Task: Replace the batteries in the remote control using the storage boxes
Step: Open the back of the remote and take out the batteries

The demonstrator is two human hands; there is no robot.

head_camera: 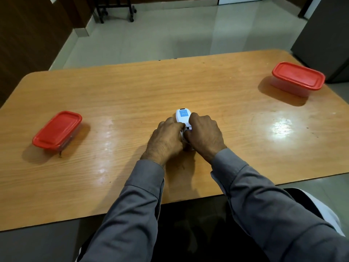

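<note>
Wooden table (132, 91), two red-lidded storage boxes (57, 130) (298, 78) well apart from the fingers on either side, left hand (166, 140) and right hand (204, 137) clasping white remote control (182, 118), long axis pointing away from the person, blue label beyond the fingertips

At the centre of the frame, the left hand (166, 138) and right hand (204, 134) clasp a white remote control (182, 116) on the tabletop (132, 95). Red-lidded storage boxes sit closed at middle left (57, 130) and upper right (298, 78).

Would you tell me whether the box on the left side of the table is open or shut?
Shut: the left box has its red lid seated flat across the whole top.
</note>
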